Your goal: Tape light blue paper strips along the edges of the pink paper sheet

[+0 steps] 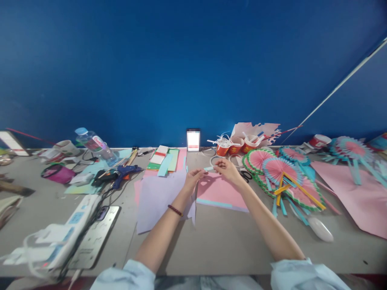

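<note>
Both hands meet over a pink sheet (222,191) in the middle of the table. A short light-blue paper strip (209,168) is pinched between them, its left end in my left hand (195,177) and its right end near the fingertips of my right hand (226,168). Another light-blue strip (214,203) lies along the near edge of the pink sheet. Lavender paper (160,197) lies to the left, under my left forearm. Black-handled scissors (246,175) rest just right of my right wrist.
Paper fans (282,171) and a white oval object (321,228) lie right. Red cups (236,146) and a phone (193,141) stand at the back. Left are a blue glue gun (123,173), a bottle (98,145), a power strip (75,229) and a second phone (96,237).
</note>
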Available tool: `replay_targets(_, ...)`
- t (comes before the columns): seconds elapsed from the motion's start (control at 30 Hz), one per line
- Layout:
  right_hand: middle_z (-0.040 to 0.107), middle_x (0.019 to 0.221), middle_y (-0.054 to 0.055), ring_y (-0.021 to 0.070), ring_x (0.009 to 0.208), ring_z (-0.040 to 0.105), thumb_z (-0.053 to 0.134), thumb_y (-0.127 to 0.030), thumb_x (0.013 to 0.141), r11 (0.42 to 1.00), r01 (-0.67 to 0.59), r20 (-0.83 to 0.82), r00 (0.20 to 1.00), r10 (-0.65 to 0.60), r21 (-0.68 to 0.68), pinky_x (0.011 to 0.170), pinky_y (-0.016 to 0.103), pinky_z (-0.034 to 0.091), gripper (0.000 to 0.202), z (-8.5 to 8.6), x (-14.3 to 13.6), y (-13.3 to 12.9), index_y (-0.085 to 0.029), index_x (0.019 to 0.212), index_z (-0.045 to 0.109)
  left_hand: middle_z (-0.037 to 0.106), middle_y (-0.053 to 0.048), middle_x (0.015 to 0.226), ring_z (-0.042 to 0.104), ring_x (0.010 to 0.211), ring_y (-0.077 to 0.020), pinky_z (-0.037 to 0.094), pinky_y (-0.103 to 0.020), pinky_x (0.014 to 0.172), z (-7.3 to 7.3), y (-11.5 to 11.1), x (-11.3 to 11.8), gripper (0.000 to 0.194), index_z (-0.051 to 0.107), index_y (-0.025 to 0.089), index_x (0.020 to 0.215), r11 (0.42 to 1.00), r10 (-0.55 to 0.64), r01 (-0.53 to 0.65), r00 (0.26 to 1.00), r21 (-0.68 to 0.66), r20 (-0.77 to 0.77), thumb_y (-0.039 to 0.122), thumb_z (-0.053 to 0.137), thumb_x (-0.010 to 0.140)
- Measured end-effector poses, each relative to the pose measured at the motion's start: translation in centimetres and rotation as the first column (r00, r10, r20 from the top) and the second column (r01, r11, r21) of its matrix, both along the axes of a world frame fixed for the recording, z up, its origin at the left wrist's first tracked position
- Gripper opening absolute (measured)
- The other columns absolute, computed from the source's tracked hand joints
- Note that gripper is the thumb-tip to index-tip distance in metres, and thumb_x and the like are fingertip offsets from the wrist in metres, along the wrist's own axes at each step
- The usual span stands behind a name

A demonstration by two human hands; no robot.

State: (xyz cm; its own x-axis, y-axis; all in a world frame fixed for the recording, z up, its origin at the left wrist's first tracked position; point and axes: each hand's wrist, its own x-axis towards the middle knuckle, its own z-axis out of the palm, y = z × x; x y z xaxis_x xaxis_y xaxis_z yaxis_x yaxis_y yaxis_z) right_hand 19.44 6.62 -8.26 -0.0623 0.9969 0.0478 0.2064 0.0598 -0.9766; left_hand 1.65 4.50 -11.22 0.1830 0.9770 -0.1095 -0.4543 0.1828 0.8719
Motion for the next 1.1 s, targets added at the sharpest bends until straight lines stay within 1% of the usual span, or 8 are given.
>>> replay_targets(0.2,0.058,0.062,-0.001,0.0158,0.057,0.059,0.064,-0.034,0.066,0.998,-0.052,0.009,0.999,0.052,0.027,0.049,0.025,0.043,0.022,0.2,-0.2,-0.2,-0.019,0.081,0.056,0.071,-0.008,0.078,0.066,0.068,-0.0163,0.051,-0.029,0.068,0.2,-0.1,0.0,0.031,0.070,0.013,0.075,0.999,0.040,-0.039,0.998,0.004,-0.040,0.038,0.080,0.059)
replay_targets(0.43,0.061,0.063,0.001,0.0159,0.057,0.058,0.059,-0.033,0.072,0.991,-0.089,0.111,0.991,0.078,0.101,0.055,0.028,0.046,0.018,0.6,-0.2,-0.4,-0.018,0.081,0.060,0.072,-0.008,0.074,0.065,0.066,-0.0162,0.049,-0.028,0.066,0.5,0.0,0.1,0.028,0.072,0.013,0.073,0.995,0.095,-0.094,0.993,0.023,-0.075,0.035,0.080,0.058)
replay_targets(0.53,0.066,0.079,0.005,0.0179,0.070,0.061,0.059,-0.031,0.075,0.969,-0.075,0.198,0.980,0.028,0.234,0.064,0.031,0.049,0.015,1.0,-0.3,-0.6,-0.018,0.081,0.063,0.072,-0.008,0.073,0.066,0.072,-0.0178,0.049,-0.029,0.071,0.9,0.2,0.0,0.026,0.072,0.014,0.071,0.993,0.101,-0.096,0.992,0.066,-0.078,0.035,0.080,0.058)
replay_targets(0.6,0.066,0.090,0.007,0.0205,0.084,0.061,0.060,-0.029,0.076,0.930,-0.073,0.258,0.966,-0.024,0.361,0.071,0.032,0.049,0.013,1.5,-0.6,-1.0,-0.019,0.081,0.066,0.072,-0.007,0.073,0.066,0.073,-0.0177,0.050,-0.030,0.073,1.2,0.4,-0.2,0.025,0.072,0.015,0.071,0.991,0.107,-0.101,0.992,0.084,-0.072,0.035,0.080,0.058)
replay_targets(0.73,0.065,0.094,0.008,0.0219,0.093,0.059,0.059,-0.025,0.080,0.862,-0.085,0.342,0.934,-0.105,0.499,0.082,0.035,0.046,0.012,3.0,-1.3,-2.2,-0.021,0.080,0.070,0.072,-0.006,0.072,0.066,0.073,-0.0181,0.051,-0.030,0.071,2.2,0.4,-0.4,0.023,0.072,0.015,0.071,0.986,0.114,-0.103,0.990,0.129,-0.084,0.033,0.079,0.059)
replay_targets(0.9,0.069,0.090,0.008,0.0238,0.092,0.059,0.061,-0.027,0.079,0.874,-0.031,0.357,0.919,-0.165,0.486,0.087,0.038,0.045,0.013,4.6,-1.7,-3.4,-0.023,0.081,0.073,0.071,-0.005,0.072,0.066,0.073,-0.0189,0.053,-0.031,0.069,4.1,-0.2,-0.3,0.023,0.072,0.016,0.069,0.972,0.106,-0.072,0.984,0.225,-0.143,0.035,0.079,0.059)
replay_targets(1.0,0.072,0.087,0.007,0.0234,0.087,0.062,0.062,-0.030,0.078,0.936,0.031,0.272,0.953,-0.133,0.349,0.082,0.037,0.047,0.014,5.2,-1.7,-3.8,-0.022,0.081,0.073,0.071,-0.005,0.073,0.065,0.072,-0.0182,0.054,-0.031,0.068,5.1,-0.5,-0.3,0.025,0.072,0.017,0.066,0.964,0.098,-0.052,0.981,0.263,-0.165,0.038,0.080,0.056)
replay_targets(1.1,0.073,0.085,0.006,0.0218,0.079,0.064,0.063,-0.033,0.075,0.976,0.060,0.196,0.975,-0.102,0.210,0.074,0.033,0.049,0.018,5.5,-1.6,-4.0,-0.019,0.080,0.073,0.071,-0.006,0.078,0.065,0.072,-0.0170,0.055,-0.030,0.069,5.4,-0.6,-0.5,0.023,0.073,0.017,0.069,0.940,0.093,-0.018,0.974,0.341,-0.206,0.038,0.078,0.061)
